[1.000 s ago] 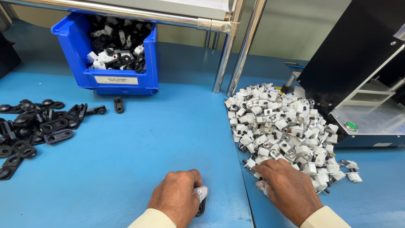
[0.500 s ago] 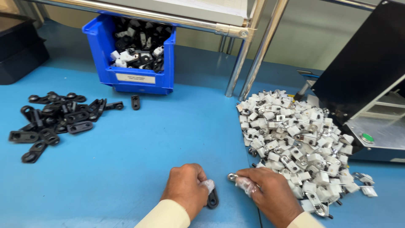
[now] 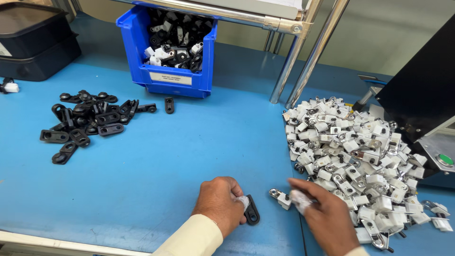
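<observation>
Bright blue table (image 3: pixel 189 156) and blue bin (image 3: pixel 166 78); far left, a heap of black brackets (image 3: pixel 87 118); on the right, white-and-silver clips (image 3: pixel 355 151); cream sleeve (image 3: pixel 194 239).

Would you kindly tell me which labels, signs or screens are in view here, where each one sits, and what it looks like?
Label: a white rectangular strip with small dark print, on the front wall of the blue bin at the back of the table.
Screens, signs: none in view.

A black plastic link with a white piece (image 3: pixel 248 208) rests on the blue table, held, beside a small white-and-metal clip (image 3: pixel 280 197) lying flat.
</observation>
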